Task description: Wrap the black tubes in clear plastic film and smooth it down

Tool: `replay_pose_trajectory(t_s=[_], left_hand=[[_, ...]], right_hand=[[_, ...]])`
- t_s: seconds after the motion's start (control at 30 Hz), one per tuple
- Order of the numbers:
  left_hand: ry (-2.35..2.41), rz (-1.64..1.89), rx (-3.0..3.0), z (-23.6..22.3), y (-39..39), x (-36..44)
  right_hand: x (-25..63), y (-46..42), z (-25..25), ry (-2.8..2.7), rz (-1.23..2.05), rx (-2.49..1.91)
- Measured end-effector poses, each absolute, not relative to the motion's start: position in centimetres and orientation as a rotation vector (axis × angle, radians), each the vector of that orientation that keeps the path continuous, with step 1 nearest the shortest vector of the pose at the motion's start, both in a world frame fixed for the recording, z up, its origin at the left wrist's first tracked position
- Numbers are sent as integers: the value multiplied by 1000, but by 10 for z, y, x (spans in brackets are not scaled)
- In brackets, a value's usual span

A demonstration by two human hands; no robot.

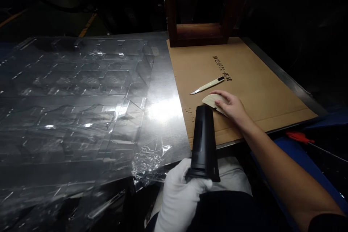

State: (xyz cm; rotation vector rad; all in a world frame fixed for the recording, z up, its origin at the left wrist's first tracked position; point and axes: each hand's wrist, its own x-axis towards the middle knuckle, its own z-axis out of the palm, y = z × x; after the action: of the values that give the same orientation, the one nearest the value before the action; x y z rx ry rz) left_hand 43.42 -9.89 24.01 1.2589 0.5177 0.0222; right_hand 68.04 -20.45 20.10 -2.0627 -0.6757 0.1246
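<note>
In a white glove, my left hand point(181, 197) is closed around the lower end of a long black plastic part point(202, 141). The part points away from me, its far end over the cardboard's near left area. My bare right hand point(231, 107) grips a cream half-round pad point(212, 100) between thumb and fingers, just beyond the black part's tip. On the cardboard point(244, 69), a craft knife point(208, 86) with a cream handle and black end lies past the pad, blade toward the left. Small dark crumbs point(189, 110) are scattered left of the pad.
Clear plastic blister trays point(81, 79) cover the left of the metal table point(163, 76), with crumpled clear film point(146, 163) at its front edge. A reddish-brown frame point(199, 40) stands at the cardboard's back. Right of my legs, a red-handled tool point(299, 137) rests near something blue.
</note>
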Motion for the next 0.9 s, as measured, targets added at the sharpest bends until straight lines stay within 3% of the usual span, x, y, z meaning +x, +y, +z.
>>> replay_pose_trajectory(t_s=[0.13, 0.33, 0.9], left_hand=[[530, -8, 1249, 241, -98, 433], [534, -4, 1268, 240, -98, 433], [549, -33, 1252, 234, -104, 429]], right_hand=[[668, -211, 217, -571, -24, -1975], [623, -204, 265, -1024, 1, -2052], [629, -185, 260, -1013, -116, -2225]])
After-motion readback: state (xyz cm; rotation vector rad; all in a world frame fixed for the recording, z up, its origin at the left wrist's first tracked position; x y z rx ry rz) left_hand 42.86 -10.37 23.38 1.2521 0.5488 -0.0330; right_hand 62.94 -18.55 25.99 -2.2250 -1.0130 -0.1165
